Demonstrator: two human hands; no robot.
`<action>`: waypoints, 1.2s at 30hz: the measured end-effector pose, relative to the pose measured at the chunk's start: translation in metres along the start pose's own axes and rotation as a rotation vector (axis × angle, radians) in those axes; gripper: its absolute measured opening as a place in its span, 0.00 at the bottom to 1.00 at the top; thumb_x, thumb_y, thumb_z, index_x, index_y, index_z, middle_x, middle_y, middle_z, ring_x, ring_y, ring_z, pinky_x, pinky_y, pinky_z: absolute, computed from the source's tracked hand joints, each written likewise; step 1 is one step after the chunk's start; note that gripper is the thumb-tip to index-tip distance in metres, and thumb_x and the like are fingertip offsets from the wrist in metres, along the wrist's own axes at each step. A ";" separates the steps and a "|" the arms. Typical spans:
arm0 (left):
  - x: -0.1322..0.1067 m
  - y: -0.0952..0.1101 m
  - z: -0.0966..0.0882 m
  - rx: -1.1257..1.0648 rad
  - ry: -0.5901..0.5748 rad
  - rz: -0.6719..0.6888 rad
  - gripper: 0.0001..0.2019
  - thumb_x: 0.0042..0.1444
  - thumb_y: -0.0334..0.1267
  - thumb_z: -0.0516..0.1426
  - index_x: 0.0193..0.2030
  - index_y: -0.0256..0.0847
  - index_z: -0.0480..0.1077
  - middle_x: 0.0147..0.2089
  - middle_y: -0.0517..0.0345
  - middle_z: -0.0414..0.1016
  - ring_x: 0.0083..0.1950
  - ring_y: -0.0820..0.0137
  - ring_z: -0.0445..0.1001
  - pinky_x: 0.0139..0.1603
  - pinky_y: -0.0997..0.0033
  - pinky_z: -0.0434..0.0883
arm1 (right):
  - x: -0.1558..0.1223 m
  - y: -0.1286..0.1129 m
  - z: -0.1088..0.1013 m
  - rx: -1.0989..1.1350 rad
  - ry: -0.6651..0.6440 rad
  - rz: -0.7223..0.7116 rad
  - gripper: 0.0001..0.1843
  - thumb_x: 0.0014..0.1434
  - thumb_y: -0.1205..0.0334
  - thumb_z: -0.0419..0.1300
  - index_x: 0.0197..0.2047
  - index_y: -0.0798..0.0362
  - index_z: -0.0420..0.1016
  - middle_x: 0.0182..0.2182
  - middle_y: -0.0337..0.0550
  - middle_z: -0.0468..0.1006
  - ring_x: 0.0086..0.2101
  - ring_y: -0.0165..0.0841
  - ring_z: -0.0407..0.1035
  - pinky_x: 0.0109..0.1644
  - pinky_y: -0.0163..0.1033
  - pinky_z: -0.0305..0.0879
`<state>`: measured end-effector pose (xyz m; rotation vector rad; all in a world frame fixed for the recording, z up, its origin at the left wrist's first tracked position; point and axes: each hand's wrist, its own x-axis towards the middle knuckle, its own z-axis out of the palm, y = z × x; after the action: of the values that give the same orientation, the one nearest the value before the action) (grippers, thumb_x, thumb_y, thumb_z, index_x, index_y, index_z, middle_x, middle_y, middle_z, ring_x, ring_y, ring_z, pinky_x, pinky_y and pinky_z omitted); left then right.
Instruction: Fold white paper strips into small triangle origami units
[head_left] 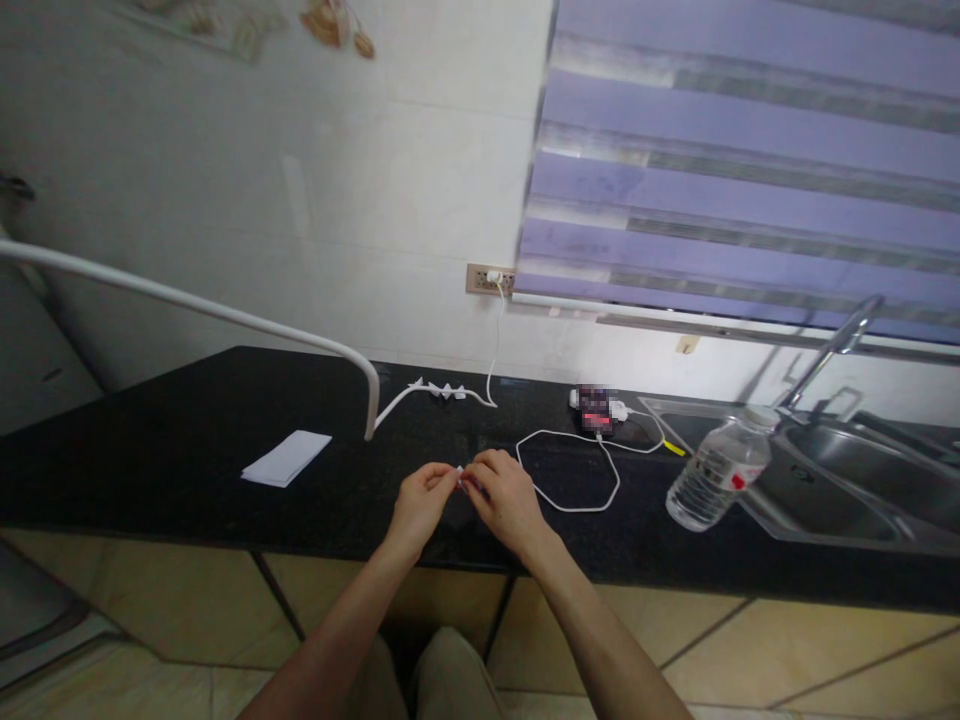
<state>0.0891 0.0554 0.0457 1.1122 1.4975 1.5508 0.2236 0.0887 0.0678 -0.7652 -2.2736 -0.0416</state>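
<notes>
Close to the counter's front edge, my left hand (426, 500) and my right hand (501, 492) meet with fingers pinched together. Between their fingertips is a small white piece of paper (460, 477), mostly covered by the fingers. Further back, several small folded white papers (448, 391) stand in a row by the wall. A stack of white paper sheets (286, 459) lies flat to the left of my hands.
A white tubular arm (247, 318) reaches over the black counter (172, 440). Right of my hands lie a white cable (577, 509) and a phone (597, 408). A large water bottle (716, 475) stands beside the steel sink (832, 530). A wall socket (484, 279) holds a plug.
</notes>
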 end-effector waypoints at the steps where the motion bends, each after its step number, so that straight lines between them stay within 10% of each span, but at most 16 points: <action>1: 0.000 0.000 0.000 -0.001 0.000 0.005 0.15 0.42 0.47 0.56 0.28 0.36 0.70 0.28 0.55 0.74 0.32 0.69 0.72 0.36 0.73 0.65 | 0.000 0.000 0.000 0.002 -0.005 -0.011 0.06 0.56 0.65 0.52 0.35 0.52 0.69 0.33 0.44 0.69 0.35 0.32 0.62 0.39 0.37 0.59; 36: -0.001 -0.003 -0.002 0.034 -0.017 0.103 0.10 0.43 0.40 0.57 0.30 0.36 0.69 0.30 0.56 0.75 0.33 0.70 0.73 0.35 0.74 0.68 | 0.008 -0.003 -0.001 0.031 -0.142 -0.021 0.07 0.58 0.67 0.49 0.33 0.55 0.67 0.31 0.43 0.67 0.34 0.32 0.60 0.39 0.37 0.58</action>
<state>0.0876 0.0538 0.0425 1.2366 1.4807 1.5860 0.2185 0.0897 0.0745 -0.7487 -2.4107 0.0388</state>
